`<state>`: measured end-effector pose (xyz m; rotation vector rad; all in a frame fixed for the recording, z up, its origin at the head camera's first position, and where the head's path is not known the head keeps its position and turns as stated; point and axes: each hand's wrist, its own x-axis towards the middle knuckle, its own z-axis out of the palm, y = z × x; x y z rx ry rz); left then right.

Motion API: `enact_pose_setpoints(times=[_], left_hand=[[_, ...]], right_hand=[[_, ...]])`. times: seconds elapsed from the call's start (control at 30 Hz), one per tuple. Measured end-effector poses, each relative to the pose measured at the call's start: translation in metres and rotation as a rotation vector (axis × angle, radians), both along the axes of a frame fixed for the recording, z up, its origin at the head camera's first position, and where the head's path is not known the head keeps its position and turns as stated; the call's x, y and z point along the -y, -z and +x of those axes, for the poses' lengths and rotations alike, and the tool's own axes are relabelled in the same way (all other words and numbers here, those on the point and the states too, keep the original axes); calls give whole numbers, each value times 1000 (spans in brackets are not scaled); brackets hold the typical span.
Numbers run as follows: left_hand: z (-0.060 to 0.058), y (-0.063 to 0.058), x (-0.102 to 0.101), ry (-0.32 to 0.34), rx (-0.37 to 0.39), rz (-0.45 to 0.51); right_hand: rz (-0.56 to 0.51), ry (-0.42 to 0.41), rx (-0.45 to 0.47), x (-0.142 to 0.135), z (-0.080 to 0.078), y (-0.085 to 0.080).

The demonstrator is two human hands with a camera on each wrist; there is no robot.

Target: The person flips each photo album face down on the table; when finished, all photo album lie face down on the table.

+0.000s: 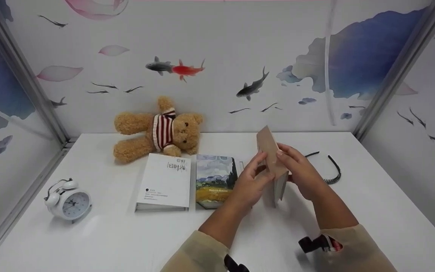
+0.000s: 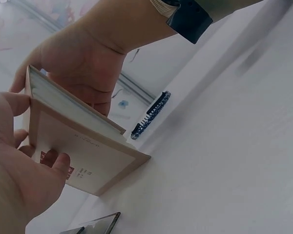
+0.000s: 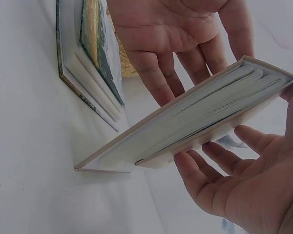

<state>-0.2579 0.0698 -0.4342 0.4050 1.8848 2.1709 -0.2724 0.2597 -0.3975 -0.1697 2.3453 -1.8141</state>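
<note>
A tan hardcover photo album (image 1: pixel 266 142) stands upright on its edge near the middle right of the table, its spine turned toward me and tilted in the head view. My left hand (image 1: pixel 248 186) holds it from the left, thumb and fingers against the cover and spine. From the other side, my right hand (image 1: pixel 303 174) grips the opposite cover with thumb at the spine. In the left wrist view the album's cover (image 2: pixel 100 161) bears small print and a red patch. The right wrist view shows its pale page edges (image 3: pixel 200 114) between slightly parted covers.
Left of the hands lie a landscape-covered photo album (image 1: pixel 214 175) and a white binder-like album (image 1: pixel 166 179). Behind them a teddy bear (image 1: pixel 163 132) lies on its side against the wall. A white alarm clock (image 1: pixel 72 204) stands far left; a black headband (image 1: pixel 337 170) lies right.
</note>
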Motion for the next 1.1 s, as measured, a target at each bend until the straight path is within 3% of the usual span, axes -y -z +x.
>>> enact_pose_setpoints(times=[0.2, 0.33, 0.53, 0.7, 0.87, 1.1], left_hand=[[-6, 3, 1, 47, -60, -57], [-13, 6, 3, 46, -91, -133], [-14, 11, -1, 56, -2, -239], [-11, 15, -7, 50, 73, -259], [-8, 19, -13, 31, 72, -294], [-6, 21, -19, 22, -10, -434]], right_hand=[[-15, 44, 41, -7, -4, -1], [-41, 82, 68, -9, -8, 2], [-82, 119, 36, -16, -12, 9], [-104, 132, -16, -22, -14, 12], [-131, 159, -19, -28, -15, 12], [-128, 201, -20, -38, -19, 16]])
